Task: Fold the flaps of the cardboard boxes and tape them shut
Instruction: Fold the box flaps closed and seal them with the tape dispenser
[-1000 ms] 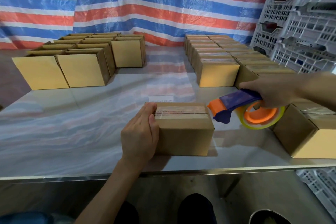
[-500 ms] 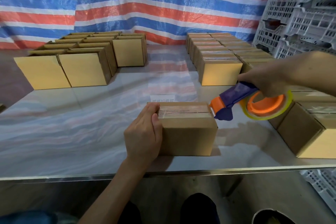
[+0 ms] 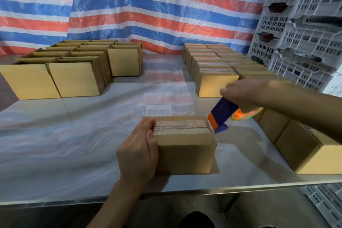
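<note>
There, left hand (image 3: 137,153) around the box's (image 3: 186,153) left end.

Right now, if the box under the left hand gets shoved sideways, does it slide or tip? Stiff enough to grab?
Probably slides rather than tips: the box is wider than tall and sits flat on the glossy table. Likely stiff on top, since tape spans the closed flaps. Weight unclear: contents hidden; the left hand merely grips one end.
</note>
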